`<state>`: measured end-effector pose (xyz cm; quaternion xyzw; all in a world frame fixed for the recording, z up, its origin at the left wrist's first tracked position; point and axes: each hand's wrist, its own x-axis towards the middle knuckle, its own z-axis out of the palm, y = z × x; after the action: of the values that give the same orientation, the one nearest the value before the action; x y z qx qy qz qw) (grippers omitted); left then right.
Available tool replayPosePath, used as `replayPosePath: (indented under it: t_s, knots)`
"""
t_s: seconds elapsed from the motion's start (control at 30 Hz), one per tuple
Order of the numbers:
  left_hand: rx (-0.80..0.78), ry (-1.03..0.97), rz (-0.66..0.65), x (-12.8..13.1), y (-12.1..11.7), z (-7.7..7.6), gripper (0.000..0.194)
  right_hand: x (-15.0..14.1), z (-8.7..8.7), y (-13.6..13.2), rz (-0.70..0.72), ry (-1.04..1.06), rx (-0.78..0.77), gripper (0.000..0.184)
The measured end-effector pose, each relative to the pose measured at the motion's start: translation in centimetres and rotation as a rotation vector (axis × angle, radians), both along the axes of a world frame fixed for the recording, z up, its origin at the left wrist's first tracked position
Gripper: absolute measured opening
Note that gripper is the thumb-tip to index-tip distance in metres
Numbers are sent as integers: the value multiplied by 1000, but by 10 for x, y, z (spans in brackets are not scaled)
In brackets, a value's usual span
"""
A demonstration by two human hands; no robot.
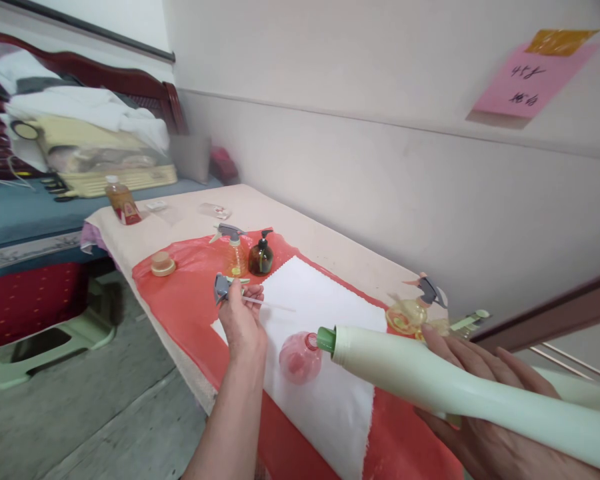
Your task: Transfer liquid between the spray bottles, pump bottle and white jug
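Head view looks down at a table (pixel 310 230) covered partly by a red plastic sheet (pixel 180 300), with a white cloth (pixel 325 293) on top of the sheet. The left hand (pixel 243 323) clamps a grey spray head (pixel 223 289) between thumb and fingers, and its thin clear straw points out over the cloth. The right hand (pixel 485 359) is at a pale green tube (pixel 405 367); the tube covers much of the palm, so I cannot tell whether the fingers close around it. The tube's green mouth lies just beside the neck of a pink bottle (pixel 300 360) on the cloth; whether they touch cannot be told.

Beyond the left hand are a spray bottle (pixel 237 259) with yellowish contents and a dark pump bottle (pixel 261 258), side by side, with a tan lid (pixel 163 264) near the sheet's left edge. A yellow spray bottle (pixel 407 315) is near the right hand.

On the wall, yellow tape (pixel 563 42) fixes a pink note (pixel 535 83). Its upper handwritten line starts with "45"; I cannot read the lower one for certain. At the table's far left corner, an amber bottle (pixel 123 200) bears a red label, its print too small to read.
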<state>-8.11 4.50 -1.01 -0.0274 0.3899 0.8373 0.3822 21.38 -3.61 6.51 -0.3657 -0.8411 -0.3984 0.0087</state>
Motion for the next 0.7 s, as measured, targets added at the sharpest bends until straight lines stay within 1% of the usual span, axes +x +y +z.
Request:
replayPosePath:
  t_s: [0.2, 0.33, 0.5, 0.7]
  knots:
    - [0, 0, 0, 0, -1, 0, 21, -3, 1, -2, 19, -23, -14, 58]
    - [3, -6, 1, 0, -1, 0, 21, -7, 2, -5, -12, -14, -21, 61]
    - [-2, -11, 0, -1, -1, 1, 21, -16, 8, -4, 14, 13, 41, 56]
    - [0, -1, -3, -1, 0, -2, 21, -17, 9, -4, 22, -3, 60, 58]
